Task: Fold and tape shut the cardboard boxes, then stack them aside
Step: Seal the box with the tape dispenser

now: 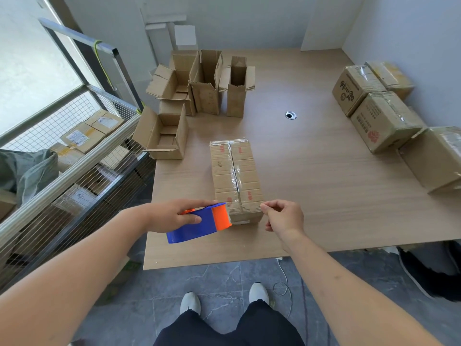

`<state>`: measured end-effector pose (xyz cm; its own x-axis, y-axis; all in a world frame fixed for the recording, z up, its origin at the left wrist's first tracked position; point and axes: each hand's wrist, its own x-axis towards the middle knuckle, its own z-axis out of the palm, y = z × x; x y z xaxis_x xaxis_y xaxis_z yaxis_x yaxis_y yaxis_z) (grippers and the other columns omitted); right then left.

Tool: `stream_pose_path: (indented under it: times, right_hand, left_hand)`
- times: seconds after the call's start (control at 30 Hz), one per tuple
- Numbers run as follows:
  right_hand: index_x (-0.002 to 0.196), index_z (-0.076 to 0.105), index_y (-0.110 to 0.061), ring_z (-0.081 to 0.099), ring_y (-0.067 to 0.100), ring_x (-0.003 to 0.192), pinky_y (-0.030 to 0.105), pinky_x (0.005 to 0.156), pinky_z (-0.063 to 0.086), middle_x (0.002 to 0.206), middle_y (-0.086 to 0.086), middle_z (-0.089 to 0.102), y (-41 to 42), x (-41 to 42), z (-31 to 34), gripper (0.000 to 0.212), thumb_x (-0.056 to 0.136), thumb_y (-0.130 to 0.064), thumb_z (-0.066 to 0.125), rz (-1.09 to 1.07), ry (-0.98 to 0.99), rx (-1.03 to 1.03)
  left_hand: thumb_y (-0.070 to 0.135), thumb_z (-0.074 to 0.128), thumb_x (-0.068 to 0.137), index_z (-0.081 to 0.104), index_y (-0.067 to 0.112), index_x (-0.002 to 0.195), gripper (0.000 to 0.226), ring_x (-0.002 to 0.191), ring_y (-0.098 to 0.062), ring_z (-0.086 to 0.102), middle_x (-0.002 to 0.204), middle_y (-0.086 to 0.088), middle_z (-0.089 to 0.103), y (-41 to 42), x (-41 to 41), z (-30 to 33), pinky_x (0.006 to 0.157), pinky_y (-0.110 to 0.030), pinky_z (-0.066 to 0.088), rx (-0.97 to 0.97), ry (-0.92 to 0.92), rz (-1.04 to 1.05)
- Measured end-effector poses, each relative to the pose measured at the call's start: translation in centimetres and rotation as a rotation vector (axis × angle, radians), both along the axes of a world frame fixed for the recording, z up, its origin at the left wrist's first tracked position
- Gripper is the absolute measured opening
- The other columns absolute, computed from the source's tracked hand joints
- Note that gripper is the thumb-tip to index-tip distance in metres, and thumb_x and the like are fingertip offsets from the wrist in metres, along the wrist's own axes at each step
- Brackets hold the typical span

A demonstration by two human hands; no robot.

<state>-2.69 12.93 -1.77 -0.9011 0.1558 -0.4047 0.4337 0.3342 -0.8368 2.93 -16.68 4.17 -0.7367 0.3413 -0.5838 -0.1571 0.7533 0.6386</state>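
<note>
Item: closed cardboard box (235, 178), clear tape running along its top seam, lying on the wooden table (311, 196) just beyond both sets of fingers. Left hand (174, 216) is gripping a blue and orange tape dispenser (199, 224), thumb across its side, fingers along its top; the orange end is touching the box's near end. Right hand (282, 216) is curling its fingers at the box's near right corner; whether they are pinching anything cannot be told.

White walls (249, 18), grey tiled floor (219, 278)
</note>
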Motion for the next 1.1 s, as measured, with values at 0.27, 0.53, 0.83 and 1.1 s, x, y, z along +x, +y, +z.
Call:
stream_pose_path:
  times: [0.27,0.53,0.83,1.1]
  right_hand:
    - [0.077,0.077,-0.019,0.060,0.013,0.043,0.043,0.059,0.064,0.054,-0.001,0.067,0.1,-0.3,0.4,0.012,0.088,-0.014,0.079,0.009,0.004,0.041]
    - [0.074,0.077,-0.019,0.062,0.014,0.043,0.042,0.057,0.064,0.067,0.001,0.072,-0.3,-0.6,0.1,0.015,0.088,-0.015,0.079,-0.021,0.003,0.073]
    - [0.071,0.077,-0.018,0.064,0.016,0.046,0.040,0.055,0.064,0.068,0.002,0.073,-0.4,-1.5,0.6,0.015,0.085,-0.012,0.079,-0.025,-0.027,0.086]
    - [0.072,0.077,-0.016,0.062,0.015,0.043,0.035,0.054,0.063,0.070,0.002,0.073,0.6,-1.7,0.2,0.014,0.086,-0.012,0.079,-0.024,-0.053,0.100]
  left_hand:
    - [0.033,0.046,0.108,0.027,0.065,0.148,0.054,0.131,-0.008,0.043,0.148,0.025,0.044,0.3,-0.4,0.1,0.111,-0.036,0.036,-0.062,0.019,-0.071]
    - [0.036,0.043,0.109,0.030,0.064,0.147,0.048,0.125,-0.007,0.049,0.142,0.027,0.050,-0.2,-0.9,0.0,0.104,-0.031,0.039,-0.038,-0.027,-0.042]
    - [0.044,0.035,0.110,0.031,0.075,0.127,0.036,0.128,-0.004,0.045,0.140,0.032,0.044,0.1,-1.1,0.7,0.108,-0.032,0.032,-0.028,-0.025,0.013]
    - [0.046,0.034,0.110,0.024,0.062,0.150,0.045,0.131,-0.001,0.042,0.148,0.035,0.038,0.4,-0.9,0.4,0.109,-0.027,0.030,-0.006,0.001,-0.058]
